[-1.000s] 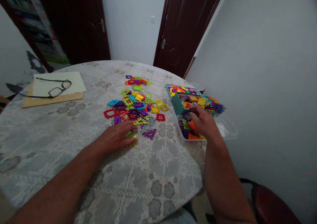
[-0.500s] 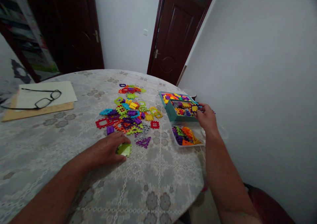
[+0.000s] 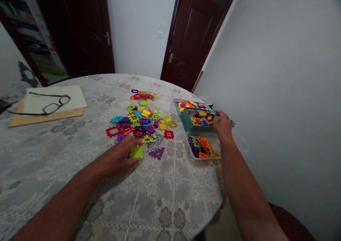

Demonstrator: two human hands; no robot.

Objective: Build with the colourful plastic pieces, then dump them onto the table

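Note:
My left hand (image 3: 121, 155) lies palm down on the tablecloth with its fingers pressed on a lime-green flat plastic piece (image 3: 137, 151). Just beyond it spreads a pile of colourful interlocking plastic pieces (image 3: 141, 118); a purple triangle piece (image 3: 157, 153) lies to the right of the green one. My right hand (image 3: 222, 124) reaches into a teal box (image 3: 186, 122) full of pieces, its fingers curled over the box's right side among them. In front of that box stands a clear tray (image 3: 190, 150) holding purple, green and orange pieces.
The round table (image 3: 160, 198) has a pale lace-patterned cloth. Black glasses (image 3: 52, 104) rest on white paper over a brown board at the far left. Two dark wooden doors stand behind, a white wall runs along the right, and a red chair seat (image 3: 293, 226) shows at bottom right.
My right hand left the clear tray and moved back to the teal box's right side. My left hand slid the green piece slightly; the camera view tilted up a little.

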